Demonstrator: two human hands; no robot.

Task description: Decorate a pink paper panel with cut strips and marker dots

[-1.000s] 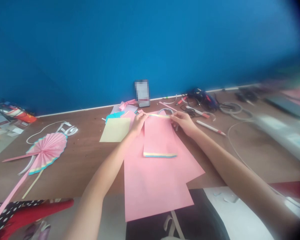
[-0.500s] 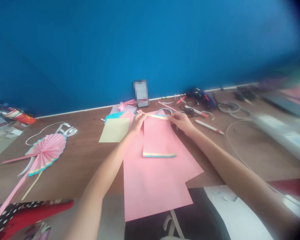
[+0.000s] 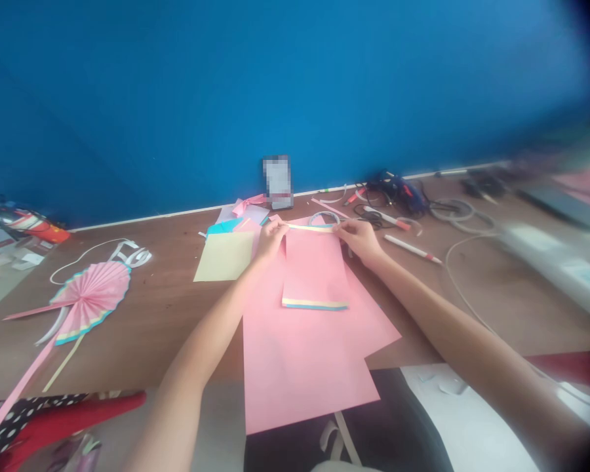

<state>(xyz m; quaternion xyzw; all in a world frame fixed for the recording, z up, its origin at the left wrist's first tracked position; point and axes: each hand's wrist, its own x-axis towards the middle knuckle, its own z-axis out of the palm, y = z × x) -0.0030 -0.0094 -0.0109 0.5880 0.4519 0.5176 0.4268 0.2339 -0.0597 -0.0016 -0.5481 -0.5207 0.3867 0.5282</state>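
Note:
Both hands pinch the far edge of a pink paper strip (image 3: 315, 269) with yellow and blue bands along its two ends. My left hand (image 3: 274, 237) is closed on the far left corner, and my right hand (image 3: 356, 237) on the far right corner. The far end appears folded into a narrow band between the fingers. Beneath the strip lies a large pink sheet (image 3: 295, 367) with a stepped right side, its near part hanging past the table edge. Left of my left hand is a pale yellow square of paper (image 3: 225, 257).
A pleated pink paper fan (image 3: 96, 298) lies on the brown table (image 3: 167, 314) at left. A phone (image 3: 277, 182) leans against the blue wall. White pens (image 3: 413, 249), cables and a dark blue tool (image 3: 403, 193) lie at right; blue paper scraps (image 3: 225, 227) lie behind the yellow square.
The pink strip's far end has shifted slightly, and its body slants a little more to the right. Both hands keep their hold in nearly the same place.

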